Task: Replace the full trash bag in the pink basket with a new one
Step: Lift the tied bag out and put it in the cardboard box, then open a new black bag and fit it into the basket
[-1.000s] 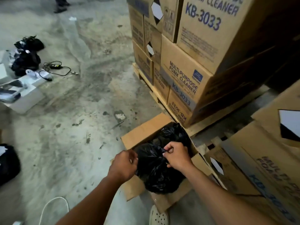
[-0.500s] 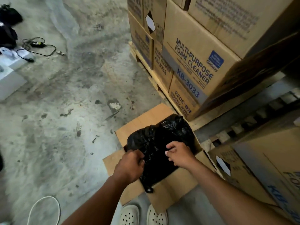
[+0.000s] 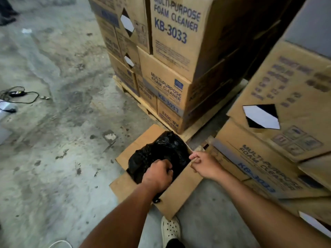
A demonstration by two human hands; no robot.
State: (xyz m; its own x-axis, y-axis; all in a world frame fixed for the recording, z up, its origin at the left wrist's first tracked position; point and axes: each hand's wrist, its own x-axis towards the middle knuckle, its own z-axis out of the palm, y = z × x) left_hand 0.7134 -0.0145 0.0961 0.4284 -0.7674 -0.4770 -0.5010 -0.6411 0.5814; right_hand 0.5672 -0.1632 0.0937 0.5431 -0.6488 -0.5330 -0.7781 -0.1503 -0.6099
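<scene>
A full black trash bag [image 3: 159, 151] lies in an open cardboard box [image 3: 180, 192] on the concrete floor, low in the head view. My left hand [image 3: 158, 173] is closed on the bag's near side, pressing it into the box. My right hand [image 3: 205, 163] pinches the edge of the box's right flap, just beside the bag. A knotted tail of the bag hangs over the box's near flap below my left wrist. No pink basket is in view.
A pallet of stacked foam-cleaner cartons [image 3: 172, 68] stands right behind the box, and more cartons [image 3: 279, 133] rise at the right. My white shoe [image 3: 170, 230] is at the bottom. A black cable and charger [image 3: 18, 94] lie on the floor at far left.
My right hand left the bag and moved right to the box flap. My left hand slid further onto the bag and closed on it. The camera tilted up.
</scene>
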